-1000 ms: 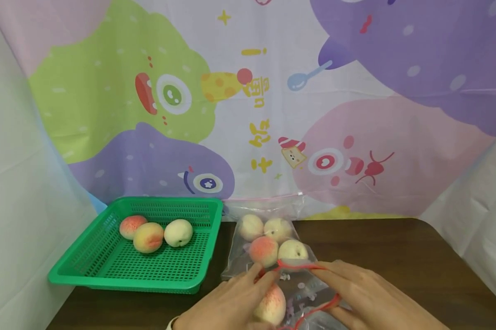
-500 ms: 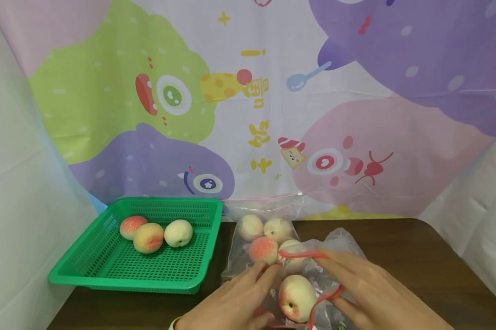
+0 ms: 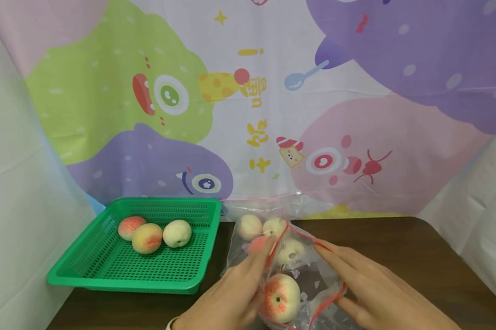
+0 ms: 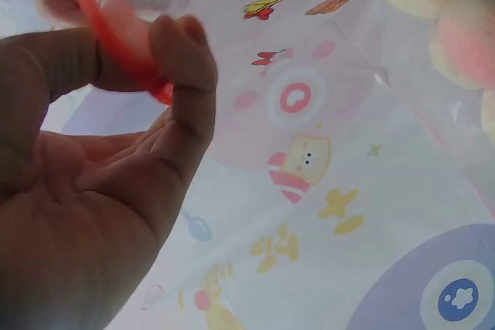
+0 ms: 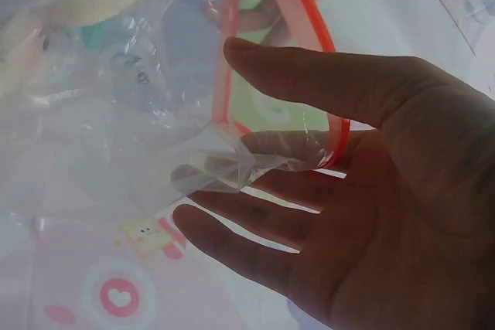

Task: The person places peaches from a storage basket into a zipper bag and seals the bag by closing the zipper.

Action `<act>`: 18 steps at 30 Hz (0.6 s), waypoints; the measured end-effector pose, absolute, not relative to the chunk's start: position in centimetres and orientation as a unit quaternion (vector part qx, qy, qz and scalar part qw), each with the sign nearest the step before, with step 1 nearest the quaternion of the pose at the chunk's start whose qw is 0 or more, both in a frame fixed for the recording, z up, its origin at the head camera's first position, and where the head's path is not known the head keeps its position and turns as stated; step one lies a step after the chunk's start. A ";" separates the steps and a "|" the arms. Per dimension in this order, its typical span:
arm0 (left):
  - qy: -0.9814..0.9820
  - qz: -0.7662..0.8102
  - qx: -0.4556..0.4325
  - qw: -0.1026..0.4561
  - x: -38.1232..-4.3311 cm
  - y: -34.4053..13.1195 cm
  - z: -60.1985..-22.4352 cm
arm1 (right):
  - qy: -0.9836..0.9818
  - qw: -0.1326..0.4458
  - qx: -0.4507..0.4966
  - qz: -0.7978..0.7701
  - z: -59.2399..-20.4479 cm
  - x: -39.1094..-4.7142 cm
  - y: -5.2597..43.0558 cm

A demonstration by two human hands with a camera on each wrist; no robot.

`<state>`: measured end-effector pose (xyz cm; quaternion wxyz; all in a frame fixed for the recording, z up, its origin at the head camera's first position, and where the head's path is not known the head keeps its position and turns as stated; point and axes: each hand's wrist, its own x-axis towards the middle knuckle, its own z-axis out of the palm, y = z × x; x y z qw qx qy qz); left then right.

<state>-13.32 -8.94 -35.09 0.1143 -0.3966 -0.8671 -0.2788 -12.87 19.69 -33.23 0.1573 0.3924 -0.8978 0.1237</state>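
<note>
A clear zip bag (image 3: 314, 284) with a red zip edge is held between both hands, its mouth spread wide. Inside it lies a peach (image 3: 282, 298) with a red blush, its dark stem spot facing up. My left hand (image 3: 231, 293) pinches the red edge between thumb and finger, as the left wrist view shows at the zip edge (image 4: 128, 44). On the other side my right hand (image 3: 367, 279) grips the bag's edge. The right wrist view shows its thumb (image 5: 302, 83) across the mouth and its fingers spread behind the plastic.
Behind the held bag, another clear bag (image 3: 233, 254) holds several peaches (image 3: 250, 228). A green basket (image 3: 128, 284) with three peaches stands to the left on the dark wooden table (image 3: 396, 247). A cartoon-printed cloth (image 3: 268, 105) hangs at the back.
The red-edged bag has been lifted and its mouth pulled wider, its far edge now overlapping the rear bag. The peach has turned and now lies within it. The left fingers have moved up.
</note>
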 end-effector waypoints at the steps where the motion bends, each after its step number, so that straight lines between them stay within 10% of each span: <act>1: -0.864 -0.275 -0.402 0.129 -13.4 -8.9 -35.0 | -0.901 0.149 0.389 0.120 -33.2 -12.8 19.6; 18: -0.851 -0.238 -0.431 0.184 -13.6 -9.0 -34.9 | -0.907 0.137 0.376 0.134 -33.1 -12.6 20.0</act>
